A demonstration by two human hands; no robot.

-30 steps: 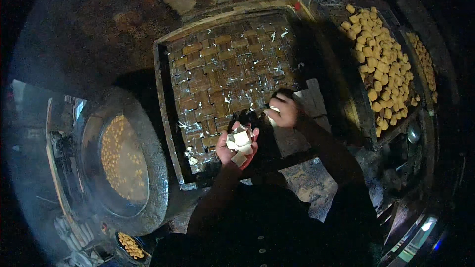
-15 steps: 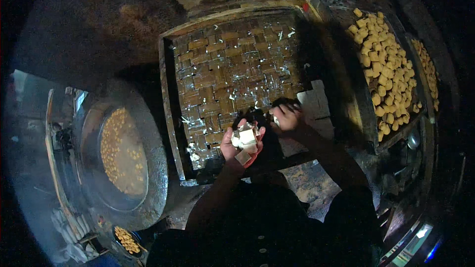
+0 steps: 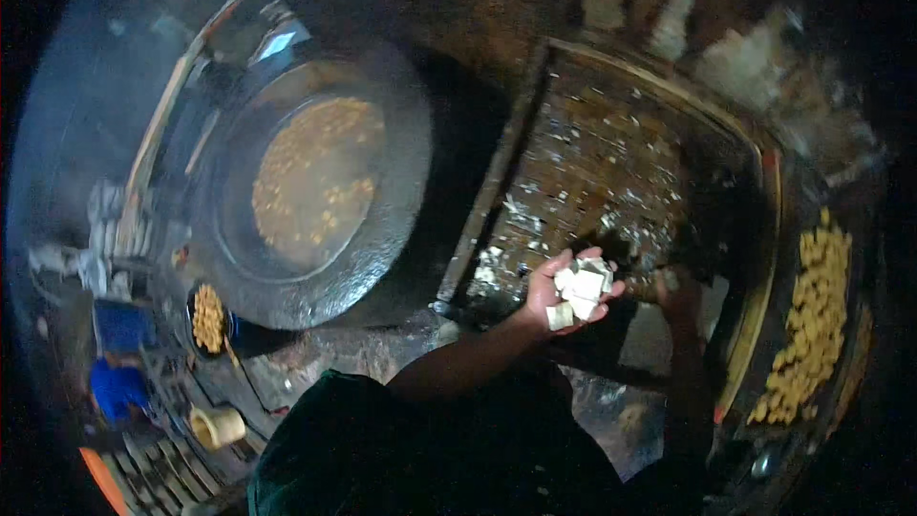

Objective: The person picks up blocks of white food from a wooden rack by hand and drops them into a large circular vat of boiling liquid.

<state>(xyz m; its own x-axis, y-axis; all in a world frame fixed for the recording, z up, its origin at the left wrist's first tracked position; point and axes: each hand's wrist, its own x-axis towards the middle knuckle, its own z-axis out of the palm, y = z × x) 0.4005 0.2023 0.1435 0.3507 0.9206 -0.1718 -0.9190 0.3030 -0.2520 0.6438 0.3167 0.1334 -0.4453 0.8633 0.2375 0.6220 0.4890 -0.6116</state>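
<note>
Dim kitchen: at three o'clock of the big wok (image 3: 315,186), the left hand (image 3: 564,291) cups white cubes (image 3: 580,287), fingers curled around them, over the tray (image 3: 497,182); right hand (image 3: 680,294) blurred, fingers unreadable.

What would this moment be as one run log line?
left hand: holds white cubes | right hand: at cube tray | wok: frying pieces

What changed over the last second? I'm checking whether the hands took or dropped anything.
The view swung left, so the big pan now sits mid-picture. The left hand still cups the pale cubes; the right hand stays at the tray. Nothing visibly taken or dropped.
</note>
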